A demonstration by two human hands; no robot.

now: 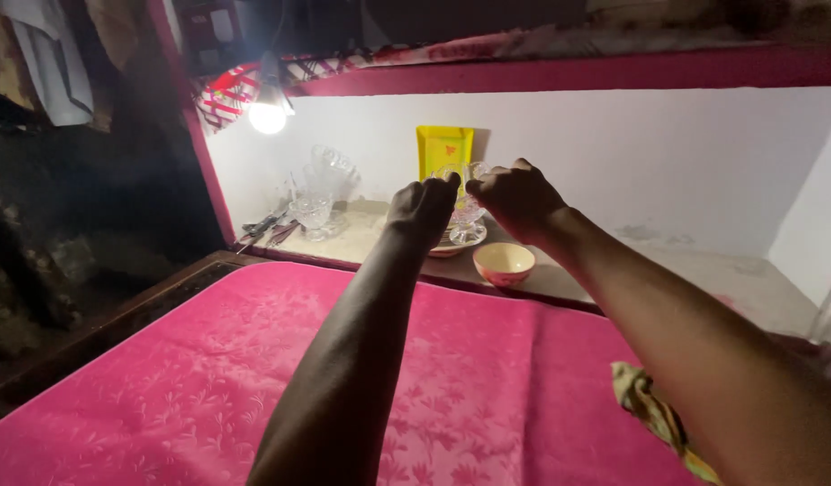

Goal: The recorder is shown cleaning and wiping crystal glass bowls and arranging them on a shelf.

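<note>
Both my arms reach forward over a pink cloth-covered surface (208, 378) toward a recessed shelf (686, 270). My left hand (422, 208) and my right hand (518, 197) close their fingers on the rim of a clear cut-glass footed bowl (463, 214), one hand on each side. The glass bowl stands on a small plate (447, 247) on the shelf. Most of the bowl is hidden behind my hands.
A small pink and cream bowl (504, 263) sits just in front. Clear glass vessels (321, 191) stand at the shelf's left under a lit bulb (268, 115). A yellow packet (444, 148) leans on the white wall. A patterned cloth (654, 409) lies at right.
</note>
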